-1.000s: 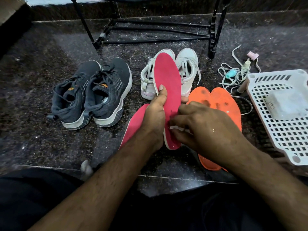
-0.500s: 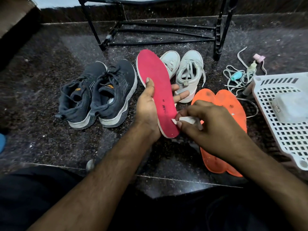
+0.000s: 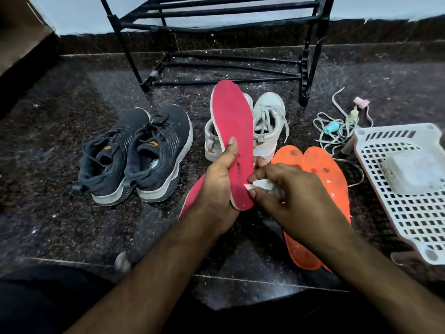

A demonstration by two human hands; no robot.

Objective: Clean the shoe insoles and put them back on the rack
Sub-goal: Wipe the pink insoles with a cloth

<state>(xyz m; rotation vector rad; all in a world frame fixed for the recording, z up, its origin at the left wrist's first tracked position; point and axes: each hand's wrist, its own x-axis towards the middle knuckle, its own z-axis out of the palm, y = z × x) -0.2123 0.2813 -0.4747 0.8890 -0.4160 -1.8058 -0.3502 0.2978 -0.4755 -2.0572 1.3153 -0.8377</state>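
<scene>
Pink insole (image 3: 232,131) up at centre, toe pointing to 12, the left hand (image 3: 218,186) gripping its heel end with the thumb across the face. The right hand (image 3: 292,196) pinches a white wipe (image 3: 261,185) against its 4 o'clock edge. Orange insoles (image 3: 320,179) lie at 3, second pink insole (image 3: 191,201) beneath at 7, white shoes (image 3: 267,126) behind, dark shoes (image 3: 137,153) at 9, rack (image 3: 216,39) at 12, basket (image 3: 409,206) far at 3.

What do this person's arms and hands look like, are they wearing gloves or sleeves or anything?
No gloves and no sleeves show: both forearms are bare from the bottom of the picture up to the wrists, with fine hair on them. The left hand and the right hand are bare too, with short nails, and I see no ring, watch or bracelet. Dark clothing shows at the bottom edge, beneath the arms.
</scene>
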